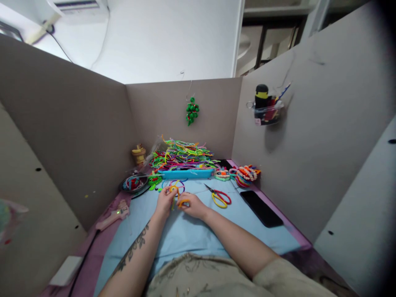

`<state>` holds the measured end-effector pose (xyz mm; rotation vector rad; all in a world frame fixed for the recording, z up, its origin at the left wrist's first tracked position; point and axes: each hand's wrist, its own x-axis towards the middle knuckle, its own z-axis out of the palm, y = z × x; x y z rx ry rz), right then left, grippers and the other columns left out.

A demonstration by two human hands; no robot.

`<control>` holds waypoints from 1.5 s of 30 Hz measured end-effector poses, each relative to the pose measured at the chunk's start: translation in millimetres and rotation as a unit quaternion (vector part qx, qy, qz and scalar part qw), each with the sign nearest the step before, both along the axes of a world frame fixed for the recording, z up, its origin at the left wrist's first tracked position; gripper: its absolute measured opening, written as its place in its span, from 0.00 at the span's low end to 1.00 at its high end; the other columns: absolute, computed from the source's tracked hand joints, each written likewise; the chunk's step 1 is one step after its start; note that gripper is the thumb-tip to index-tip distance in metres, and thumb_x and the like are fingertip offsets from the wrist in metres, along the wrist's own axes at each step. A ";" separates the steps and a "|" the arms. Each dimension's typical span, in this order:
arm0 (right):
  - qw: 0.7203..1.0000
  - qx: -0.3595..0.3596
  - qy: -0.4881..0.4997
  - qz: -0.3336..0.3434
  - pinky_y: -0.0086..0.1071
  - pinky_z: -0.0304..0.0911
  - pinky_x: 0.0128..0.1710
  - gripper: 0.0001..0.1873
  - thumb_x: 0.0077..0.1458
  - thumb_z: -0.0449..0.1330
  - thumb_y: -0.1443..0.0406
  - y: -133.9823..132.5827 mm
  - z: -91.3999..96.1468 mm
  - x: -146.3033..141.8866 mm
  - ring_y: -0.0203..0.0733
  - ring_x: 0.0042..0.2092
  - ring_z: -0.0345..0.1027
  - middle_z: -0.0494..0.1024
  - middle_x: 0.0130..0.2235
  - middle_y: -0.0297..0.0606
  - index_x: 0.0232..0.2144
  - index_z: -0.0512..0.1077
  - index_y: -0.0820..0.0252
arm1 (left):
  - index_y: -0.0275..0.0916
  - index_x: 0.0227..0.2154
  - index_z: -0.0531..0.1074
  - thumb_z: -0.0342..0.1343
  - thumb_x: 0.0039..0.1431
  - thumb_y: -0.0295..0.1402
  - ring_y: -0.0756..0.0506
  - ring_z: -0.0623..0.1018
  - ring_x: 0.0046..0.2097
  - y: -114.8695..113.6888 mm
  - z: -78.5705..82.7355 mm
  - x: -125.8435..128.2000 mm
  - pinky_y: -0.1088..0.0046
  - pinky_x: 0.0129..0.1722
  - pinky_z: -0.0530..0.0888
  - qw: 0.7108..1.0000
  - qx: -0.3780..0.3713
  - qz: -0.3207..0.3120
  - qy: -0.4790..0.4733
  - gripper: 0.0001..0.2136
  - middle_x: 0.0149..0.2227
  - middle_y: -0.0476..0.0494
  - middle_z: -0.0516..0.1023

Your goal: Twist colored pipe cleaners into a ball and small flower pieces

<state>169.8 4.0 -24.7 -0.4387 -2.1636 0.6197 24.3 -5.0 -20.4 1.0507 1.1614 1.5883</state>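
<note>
My left hand [166, 201] pinches an orange and yellow-green piece of pipe cleaner [174, 189] above the blue cloth. Close beside it, my right hand [194, 206] is closed on an orange pipe cleaner [185, 202], part of which curls out under the fingers. Whether both pieces are joined is too small to tell. Just behind the hands lie loose loops of purple and pink pipe cleaner [182, 182]. To the right, scissors [220, 198] with one red and one yellow handle rest on the cloth, blades partly apart.
A blue tray [188, 175] heaped with colourful pipe cleaners [185, 154] stands at the back. A black phone [261, 208] lies on the right, a pink glue gun [113, 217] with a cord on the left. Grey panels [182, 90] enclose the table. Finished-looking woven pieces [246, 175] sit back right.
</note>
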 end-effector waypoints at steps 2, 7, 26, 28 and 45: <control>1.000 -0.018 0.003 -0.009 0.31 0.62 0.39 0.05 0.45 0.58 0.70 -2.0 2.2 0.3 0.37 0.36 0.65 0.72 0.30 0.35 0.26 0.73 0.57 | 0.36 0.31 0.65 0.61 0.39 0.39 0.53 0.68 0.21 0.2 -1.1 1.3 0.79 0.21 0.62 0.999 0.020 0.016 0.034 0.17 0.21 0.53 0.69; 0.989 -0.097 0.091 -0.059 0.30 0.62 0.36 0.03 0.46 0.59 0.66 -0.2 10.1 6.3 0.37 0.33 0.66 0.72 0.27 0.34 0.23 0.71 0.60 | 0.37 0.29 0.69 0.59 0.39 0.34 0.50 0.70 0.28 2.0 -7.3 2.6 0.76 0.28 0.65 0.973 0.090 0.052 0.205 0.11 0.27 0.49 0.73; 0.976 -0.109 0.126 -0.139 0.28 0.59 0.32 0.04 0.46 0.59 0.65 16.3 1.8 7.3 0.35 0.31 0.61 0.66 0.27 0.33 0.23 0.70 0.61 | 0.36 0.33 0.64 0.60 0.42 0.38 0.51 0.72 0.25 1.2 -7.1 6.7 0.77 0.26 0.67 0.985 0.064 -0.033 0.158 0.17 0.25 0.49 0.72; 0.972 -0.112 0.135 -0.157 0.29 0.59 0.34 0.04 0.46 0.58 0.66 19.8 3.0 10.2 0.36 0.33 0.62 0.67 0.28 0.34 0.24 0.71 0.61 | 0.36 0.34 0.64 0.59 0.43 0.38 0.52 0.70 0.24 -1.9 -5.6 9.2 0.78 0.24 0.66 0.978 0.075 -0.065 0.182 0.16 0.24 0.51 0.71; 0.979 -0.106 -0.008 -0.172 0.36 0.50 0.49 0.08 0.50 0.55 0.64 36.0 -8.0 14.2 0.41 0.45 0.57 0.67 0.38 0.37 0.22 0.68 0.59 | 0.38 0.38 0.67 0.54 0.49 0.35 0.53 0.64 0.22 -8.1 -7.2 7.0 0.78 0.23 0.60 0.919 0.113 -0.085 0.368 0.13 0.23 0.52 0.68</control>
